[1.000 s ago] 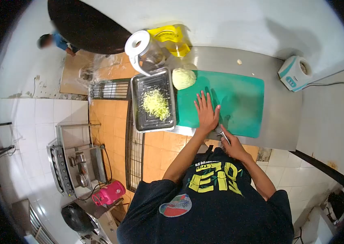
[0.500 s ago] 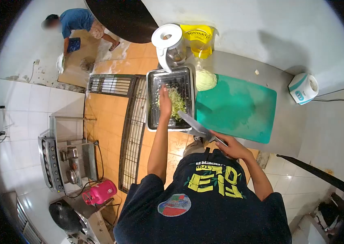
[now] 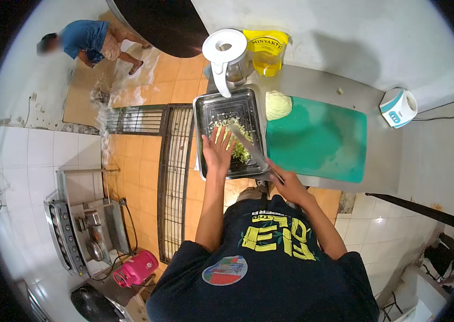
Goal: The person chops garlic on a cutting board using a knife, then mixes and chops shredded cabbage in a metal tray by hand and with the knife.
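My left hand (image 3: 219,154) is open, its fingers spread over chopped pale-green cabbage (image 3: 243,154) in a dark metal tray (image 3: 200,107). In my right hand (image 3: 291,187) is the handle of a large kitchen knife (image 3: 252,147). Its blade reaches over the tray's right rim, with the tip at the chopped cabbage near my left fingers. Right of the tray, a piece of cabbage (image 3: 278,105) sits at the corner of a green cutting board (image 3: 320,140).
Behind the tray stand a white-lidded jug (image 3: 227,51) and a yellow oil pouch (image 3: 267,52). A white-and-teal appliance (image 3: 398,109) is at the counter's right. Left are a metal floor grate (image 3: 175,177), stove (image 3: 67,236) and pink gas cylinder (image 3: 137,268). Another person (image 3: 87,40) bends over far left.
My left hand has turned from edge-on to palm down with fingers spread, lower in the tray. The knife has moved farther over the tray. The other person's arm has drawn in.
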Motion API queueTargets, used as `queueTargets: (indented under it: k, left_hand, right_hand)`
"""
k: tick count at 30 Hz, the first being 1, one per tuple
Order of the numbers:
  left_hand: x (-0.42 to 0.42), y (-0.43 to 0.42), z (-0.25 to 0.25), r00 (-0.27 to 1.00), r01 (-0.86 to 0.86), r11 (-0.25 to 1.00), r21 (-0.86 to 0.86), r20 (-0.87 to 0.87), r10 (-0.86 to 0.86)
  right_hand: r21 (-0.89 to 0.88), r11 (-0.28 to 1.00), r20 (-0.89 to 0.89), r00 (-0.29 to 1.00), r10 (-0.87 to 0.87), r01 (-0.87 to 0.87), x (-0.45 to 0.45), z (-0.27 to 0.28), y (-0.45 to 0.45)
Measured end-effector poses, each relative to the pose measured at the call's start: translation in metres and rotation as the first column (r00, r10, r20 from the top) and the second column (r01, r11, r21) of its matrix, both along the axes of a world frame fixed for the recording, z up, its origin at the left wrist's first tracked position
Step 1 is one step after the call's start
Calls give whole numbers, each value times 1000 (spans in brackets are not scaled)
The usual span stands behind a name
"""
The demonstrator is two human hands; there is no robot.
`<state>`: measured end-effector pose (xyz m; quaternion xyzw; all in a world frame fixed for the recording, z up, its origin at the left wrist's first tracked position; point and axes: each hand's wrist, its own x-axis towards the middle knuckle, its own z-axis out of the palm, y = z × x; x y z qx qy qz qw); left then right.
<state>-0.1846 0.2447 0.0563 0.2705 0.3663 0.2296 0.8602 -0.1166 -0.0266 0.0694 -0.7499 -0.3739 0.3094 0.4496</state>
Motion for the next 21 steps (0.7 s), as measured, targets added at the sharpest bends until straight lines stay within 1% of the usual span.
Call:
queueTargets:
  k: [1, 2, 4, 5, 7, 8, 9, 10, 11, 12, 14, 15, 16, 17, 19, 20, 21]
  left_hand:
    - [0, 3, -2, 999, 14, 1000, 8, -37, -14]
    - [2, 5, -3, 1000, 9, 999, -45, 12, -8]
    - [5, 4, 4, 994, 2, 987, -158, 106, 15]
    - [4, 4, 7, 997, 39, 998, -58, 63, -36]
    - [5, 4, 24, 993, 114, 984, 141, -30, -111]
    - [5, 11, 22, 996, 89, 980, 180, -24, -86]
    - [5, 23, 8, 989, 129, 919, 373, -113, -93]
    - [8, 37, -14, 977, 176, 819, 547, -196, -79]
    - [11, 48, -25, 961, 229, 684, 693, -272, -45]
    - [14, 56, -24, 962, 207, 641, 739, -273, 5]
    - [24, 69, -23, 921, 374, 350, 859, -388, -32]
    - [29, 73, -22, 893, 446, 187, 875, -448, -31]
    - [35, 71, -24, 837, 548, 31, 836, -547, -24]
    - [43, 68, -26, 803, 595, -83, 799, -595, 28]
    - [57, 62, -48, 730, 676, -295, 675, -667, 148]
    - [60, 62, -59, 721, 675, -327, 661, -686, 101]
    - [60, 59, -68, 677, 715, -335, 614, -727, 112]
  right_hand:
    - [78, 996, 27, 999, 30, -32, -7, 1, 1]
    - [154, 986, 60, 997, 57, -65, -10, 2, 2]
    - [-55, 997, 41, 998, 47, -44, -8, 5, 3]
    - [-161, 986, 31, 999, 43, -38, -7, 6, 2]
    - [-89, 991, 62, 993, -98, 104, 0, 2, -3]
    - [-51, 984, 71, 983, -167, 170, 2, 1, -7]
    - [-107, 970, 41, 976, -216, 219, 4, 4, -13]
    - [-161, 951, 19, 964, -265, 264, 8, 9, -18]
    - [-215, 927, 2, 949, -315, 308, 13, 13, -25]
    - [-211, 914, 85, 938, -336, 347, 16, 11, -33]
    - [-196, 883, 244, 894, -377, 426, 20, 1, -55]
    - [-277, 850, 252, 888, -386, 448, 23, 1, -64]
    - [-357, 811, 257, 883, -392, 464, 26, 1, -73]
    - [-433, 767, 262, 880, -396, 474, 27, -1, -80]
    - [-422, 753, 232, 863, -449, 505, 27, 10, -87]
    - [-415, 745, 218, 852, -476, 522, 27, 13, -91]
    - [-302, 778, 282, 831, -479, 551, 27, 4, -97]
